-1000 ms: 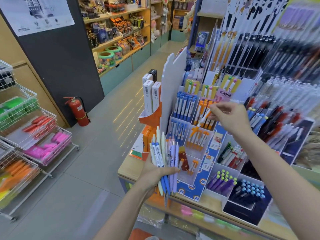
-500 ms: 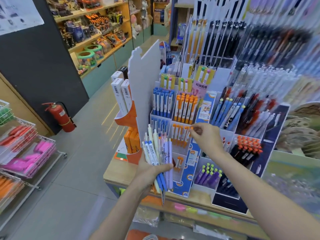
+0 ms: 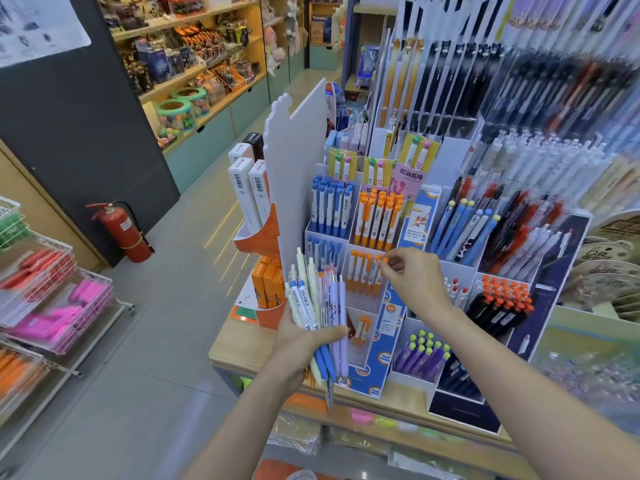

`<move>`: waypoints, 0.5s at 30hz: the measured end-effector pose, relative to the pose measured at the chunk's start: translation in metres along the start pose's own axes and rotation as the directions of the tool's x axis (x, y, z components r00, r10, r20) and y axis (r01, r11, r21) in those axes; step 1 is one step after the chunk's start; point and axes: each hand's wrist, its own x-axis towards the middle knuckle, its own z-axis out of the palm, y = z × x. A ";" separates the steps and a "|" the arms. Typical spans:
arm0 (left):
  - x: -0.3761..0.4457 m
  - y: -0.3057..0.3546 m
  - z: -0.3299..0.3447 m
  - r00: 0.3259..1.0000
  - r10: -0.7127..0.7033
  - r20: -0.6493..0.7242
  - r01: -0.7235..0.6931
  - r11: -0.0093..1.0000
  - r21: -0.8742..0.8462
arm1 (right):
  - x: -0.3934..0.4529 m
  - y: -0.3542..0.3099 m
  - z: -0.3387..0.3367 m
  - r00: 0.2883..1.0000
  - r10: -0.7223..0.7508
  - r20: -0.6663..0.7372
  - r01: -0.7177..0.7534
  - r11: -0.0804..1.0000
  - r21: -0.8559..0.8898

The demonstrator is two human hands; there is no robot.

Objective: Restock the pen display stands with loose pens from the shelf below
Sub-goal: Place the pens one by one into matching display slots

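Observation:
My left hand (image 3: 304,344) grips a bundle of loose pens (image 3: 320,299), blue, cream and lilac, upright in front of the tiered pen stand (image 3: 391,323). My right hand (image 3: 415,275) pinches the orange cap of an orange pen (image 3: 379,271) at the right end of the stand's second row. Above it a full row of orange pens (image 3: 379,220) sits beside a row of blue pens (image 3: 330,207). The lowest orange compartment (image 3: 362,332) holds only a few pens.
A tall white divider board (image 3: 294,174) stands left of the stand. More pen stands (image 3: 498,306) fill the wooden counter (image 3: 239,348) to the right. Wire baskets (image 3: 52,299) and a red fire extinguisher (image 3: 124,233) line the aisle on the left.
My right hand came down from the upper orange row to the second row and now pinches a pen there. The view shifted closer to the stand. The left hand's bundle stays put.

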 end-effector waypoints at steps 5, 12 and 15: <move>0.001 -0.001 0.001 1.000 -0.018 0.011 0.018 1.000 0.006 | -0.002 0.001 0.004 1.000 0.016 -0.013 -0.017 1.000 -0.008; 0.005 -0.004 0.000 0.999 -0.024 0.023 0.024 1.000 0.008 | -0.003 0.016 0.013 0.999 0.038 0.001 -0.038 0.997 -0.064; 0.007 -0.005 0.002 0.999 -0.024 0.031 0.023 0.999 0.023 | -0.001 0.020 0.019 0.998 0.060 -0.006 -0.060 0.990 -0.126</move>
